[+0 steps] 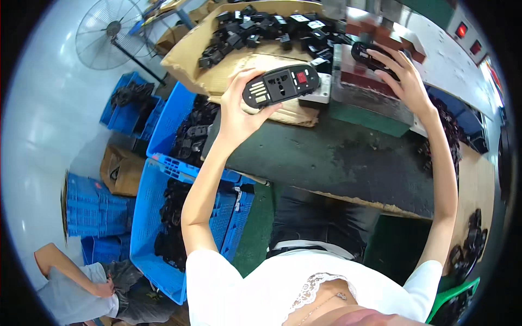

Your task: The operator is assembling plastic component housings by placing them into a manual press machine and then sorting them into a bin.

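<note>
My left hand (239, 111) grips a black oval power socket (280, 86) by its left end, thumb below and fingers above. Its upper face shows a red switch, a universal outlet and several pale slots. To the right, my right hand (401, 76) has its fingers and thumb around a black oval housing (374, 61), which rests on the metal fixture block (356, 79) of a machine. The underside of that housing is hidden. Just behind the power socket, a white-and-black box-shaped device (321, 89) sits at the edge of the fixture.
A cardboard tray (187, 62) at the back holds many black plug-like parts (261, 30). Blue crates (144, 217) with black parts stand at left, near a fan (113, 28). The dark worktop (337, 163) lies before me. Another person (81, 282) is at lower left.
</note>
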A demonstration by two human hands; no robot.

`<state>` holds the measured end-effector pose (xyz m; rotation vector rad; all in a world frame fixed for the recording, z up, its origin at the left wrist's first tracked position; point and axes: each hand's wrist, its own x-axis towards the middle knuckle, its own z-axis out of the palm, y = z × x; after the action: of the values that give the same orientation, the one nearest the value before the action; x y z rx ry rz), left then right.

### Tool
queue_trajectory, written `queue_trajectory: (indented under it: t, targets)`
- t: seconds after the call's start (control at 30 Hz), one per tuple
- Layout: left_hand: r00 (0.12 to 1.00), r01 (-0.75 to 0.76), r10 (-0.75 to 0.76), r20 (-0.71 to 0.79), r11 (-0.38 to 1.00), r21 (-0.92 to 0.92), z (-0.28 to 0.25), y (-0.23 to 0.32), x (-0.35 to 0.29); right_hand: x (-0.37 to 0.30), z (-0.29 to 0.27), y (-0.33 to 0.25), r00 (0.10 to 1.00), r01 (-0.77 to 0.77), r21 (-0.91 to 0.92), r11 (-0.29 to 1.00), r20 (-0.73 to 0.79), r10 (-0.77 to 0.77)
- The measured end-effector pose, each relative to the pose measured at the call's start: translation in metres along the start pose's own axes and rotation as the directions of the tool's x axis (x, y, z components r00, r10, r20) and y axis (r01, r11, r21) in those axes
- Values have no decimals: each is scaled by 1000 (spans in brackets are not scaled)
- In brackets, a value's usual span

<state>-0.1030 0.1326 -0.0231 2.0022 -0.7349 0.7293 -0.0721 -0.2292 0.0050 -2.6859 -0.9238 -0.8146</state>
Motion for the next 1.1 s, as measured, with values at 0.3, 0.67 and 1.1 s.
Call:
queue_trajectory:
  t: [0.3,0.67,1.1]
  targets:
    - [977,154,-102,-187,944,291,-86,-28,-50,-1,14,28,979,-134,155,979,175,106]
    - [957,264,-87,-278,662,702,-147,-100,-111,-79,-35,30,942,-332,215,918,25,335]
    - [999,-44,43,19,715,698,-7,-167,73,-125,-30,49,798,-492,318,811,-208,566]
